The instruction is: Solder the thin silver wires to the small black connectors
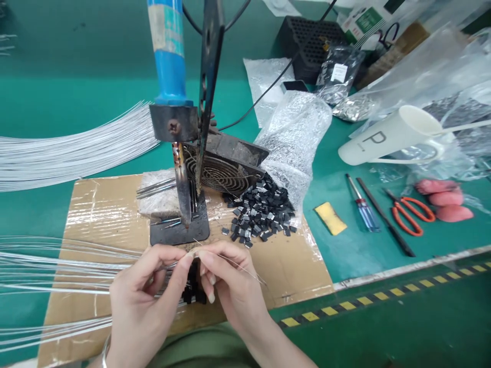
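My left hand is closed in a pinch, thumb against forefinger; what sits between the fingertips is hidden. Touching it at the fingertips, my right hand pinches a thin solder wire that trails back over the hand. Just beyond both hands, the dark tip of a blue-handled soldering iron points down from its clamp. Beneath the fingers are black connectors, partly covered. White wires run in from the left towards my left hand.
A pile of small black connectors lies on the cardboard beside a dirty fan. More white wires spread at the far left. To the right are a yellow sponge, a screwdriver, orange-handled pliers and a tipped white mug.
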Available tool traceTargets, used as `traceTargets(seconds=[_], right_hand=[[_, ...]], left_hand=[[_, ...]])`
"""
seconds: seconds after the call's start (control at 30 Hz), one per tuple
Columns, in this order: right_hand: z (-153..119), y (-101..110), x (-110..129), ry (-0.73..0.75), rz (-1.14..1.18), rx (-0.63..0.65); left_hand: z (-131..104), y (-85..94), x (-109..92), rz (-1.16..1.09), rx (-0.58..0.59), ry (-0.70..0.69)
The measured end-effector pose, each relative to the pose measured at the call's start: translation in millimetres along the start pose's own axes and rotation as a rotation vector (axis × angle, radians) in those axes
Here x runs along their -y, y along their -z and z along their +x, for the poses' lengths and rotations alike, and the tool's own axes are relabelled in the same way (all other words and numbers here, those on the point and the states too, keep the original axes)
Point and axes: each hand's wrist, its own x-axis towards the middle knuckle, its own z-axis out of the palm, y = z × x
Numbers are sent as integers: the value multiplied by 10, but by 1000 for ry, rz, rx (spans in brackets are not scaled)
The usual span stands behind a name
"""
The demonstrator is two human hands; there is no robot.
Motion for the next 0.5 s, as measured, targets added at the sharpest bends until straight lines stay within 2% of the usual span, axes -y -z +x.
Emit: traceTargets(seconds=[0.23,0.5], right_hand=[[11,9,-3,-3,12,41],[-8,51,-41,63,-112,43]], left_hand=[[53,35,-10,-62,45,2],[112,27,-99,-115,-13,3]])
